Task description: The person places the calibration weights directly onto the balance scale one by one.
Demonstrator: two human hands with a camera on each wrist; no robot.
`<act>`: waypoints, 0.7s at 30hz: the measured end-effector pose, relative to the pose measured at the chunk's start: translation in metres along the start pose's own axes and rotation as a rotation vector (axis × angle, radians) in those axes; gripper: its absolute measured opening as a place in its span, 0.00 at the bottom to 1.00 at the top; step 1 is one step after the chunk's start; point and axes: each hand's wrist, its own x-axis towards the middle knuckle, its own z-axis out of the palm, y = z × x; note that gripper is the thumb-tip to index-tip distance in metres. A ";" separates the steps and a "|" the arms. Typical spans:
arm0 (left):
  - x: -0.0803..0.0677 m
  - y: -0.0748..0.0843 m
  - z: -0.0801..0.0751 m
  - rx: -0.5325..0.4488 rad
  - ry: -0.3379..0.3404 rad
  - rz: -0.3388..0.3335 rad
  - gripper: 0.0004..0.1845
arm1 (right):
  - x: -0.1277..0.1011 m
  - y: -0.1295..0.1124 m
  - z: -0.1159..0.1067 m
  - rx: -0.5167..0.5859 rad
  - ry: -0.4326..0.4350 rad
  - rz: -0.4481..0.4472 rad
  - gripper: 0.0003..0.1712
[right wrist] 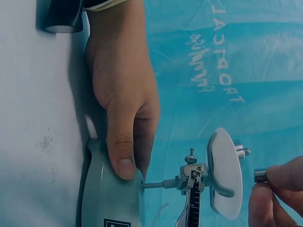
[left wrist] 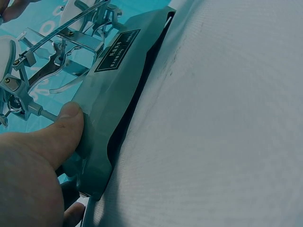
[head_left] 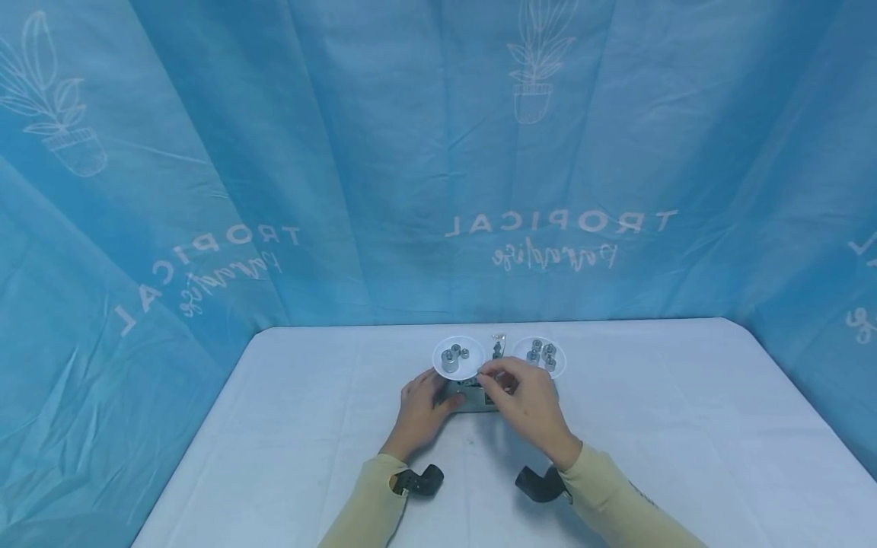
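A green balance scale (head_left: 473, 403) stands on the table in the head view, its two white pans at the back. My left hand (head_left: 419, 415) grips the left end of its base; in the left wrist view the thumb (left wrist: 71, 116) presses the green casing while most fingers are hidden. Above the left pan (head_left: 471, 370), which bears metal weights (head_left: 449, 361), my right hand (head_left: 533, 399) pinches a small metal cylinder, apparently a weight (right wrist: 260, 175). The right wrist view shows it between thumb and fingers, apart from the pan (right wrist: 225, 175).
On the right pan (head_left: 559, 362) stand several metal weights (head_left: 550, 350), partly behind my right hand. A graduated beam (right wrist: 193, 208) runs between the pans. White cloth covers the table (head_left: 308, 426), and blue curtains (head_left: 411, 152) enclose its back and sides.
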 end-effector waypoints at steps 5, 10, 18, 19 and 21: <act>-0.001 0.000 0.000 -0.001 -0.001 -0.002 0.32 | 0.003 0.000 0.002 -0.013 0.010 -0.013 0.05; -0.001 -0.001 0.000 0.000 -0.003 -0.008 0.33 | 0.005 0.000 0.005 -0.023 0.025 -0.042 0.04; 0.000 -0.001 0.000 0.005 -0.004 -0.006 0.33 | 0.009 0.000 0.007 -0.018 0.031 -0.072 0.05; 0.000 -0.001 0.000 0.004 -0.005 -0.007 0.33 | 0.010 0.000 0.007 -0.018 0.032 -0.074 0.05; 0.000 -0.001 0.000 0.005 -0.007 -0.007 0.33 | 0.011 0.000 0.008 -0.021 0.033 -0.070 0.05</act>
